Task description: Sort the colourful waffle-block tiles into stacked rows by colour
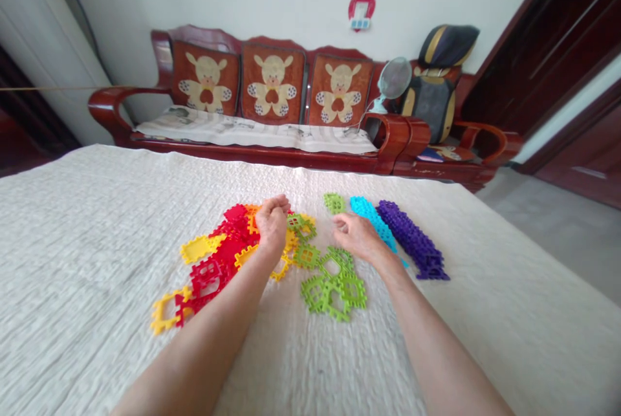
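Note:
My left hand hovers over the pile of red and yellow pieces, its fingers curled together; whatever they hold, if anything, is hidden. Just right of it lies a green window-shaped interlocking plastic piece. My right hand is bent loosely, with thumb and fingertips apart and nothing visible between them. Beyond its fingertips sits a single green piece. Nearer to me, several green pieces lie loosely grouped between my forearms. Red pieces and a yellow piece spread out to the left, partly covered by my left arm.
Right of my right hand run a row of light blue pieces and a row of purple pieces. Everything lies on a pale quilted cloth. Behind stand a wooden sofa with bear cushions and a small fan.

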The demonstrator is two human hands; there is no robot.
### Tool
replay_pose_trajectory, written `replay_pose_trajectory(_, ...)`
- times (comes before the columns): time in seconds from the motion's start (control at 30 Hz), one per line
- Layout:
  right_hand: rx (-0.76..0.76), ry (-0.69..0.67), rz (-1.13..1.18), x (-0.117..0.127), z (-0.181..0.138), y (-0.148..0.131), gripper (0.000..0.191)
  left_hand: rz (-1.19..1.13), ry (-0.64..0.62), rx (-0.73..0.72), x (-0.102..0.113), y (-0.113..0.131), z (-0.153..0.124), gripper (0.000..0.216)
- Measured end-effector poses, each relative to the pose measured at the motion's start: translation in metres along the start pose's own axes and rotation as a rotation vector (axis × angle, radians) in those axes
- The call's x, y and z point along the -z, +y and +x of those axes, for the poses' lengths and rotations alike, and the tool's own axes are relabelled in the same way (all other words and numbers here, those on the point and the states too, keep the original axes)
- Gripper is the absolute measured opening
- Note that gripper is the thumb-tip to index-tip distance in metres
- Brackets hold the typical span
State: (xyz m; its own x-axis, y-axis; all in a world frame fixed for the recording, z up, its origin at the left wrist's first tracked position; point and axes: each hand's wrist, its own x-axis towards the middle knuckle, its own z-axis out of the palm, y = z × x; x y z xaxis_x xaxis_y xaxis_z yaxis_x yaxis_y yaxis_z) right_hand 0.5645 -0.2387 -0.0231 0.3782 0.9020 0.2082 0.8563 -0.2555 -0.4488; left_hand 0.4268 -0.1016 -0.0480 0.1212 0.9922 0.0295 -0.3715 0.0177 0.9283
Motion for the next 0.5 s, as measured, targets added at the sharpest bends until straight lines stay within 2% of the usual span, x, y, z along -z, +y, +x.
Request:
replay_pose_trajectory(0.1, 0.183, 0.084, 0.053, -0.018, 0.008, -0.015, 0.039, -0.102, 0.059, 0.067, 0.001, 0.010, 0.002, 0.027)
replay_pose_trajectory(0.23, 0.398, 0.080, 0.105, -0.044, 0.015, -0.030, 0.047, -0.076, 0.041, 0.005, 0.001, 0.014, -0.001, 0.027)
replay_pose_trajectory(0.37, 0.433, 0.094, 0.126, -0.063, 0.016, -0.030, 0.031, 0.123, -0.062, -0.121, 0.005, 0.006, -0.008, 0.022)
replay_pose_trajectory(0.5, 0.402, 0.147, 0.172, -0.069, 0.016, -0.026, 0.022, 0.424, -0.149, -0.342, 0.012, -0.004, -0.020, 0.023)
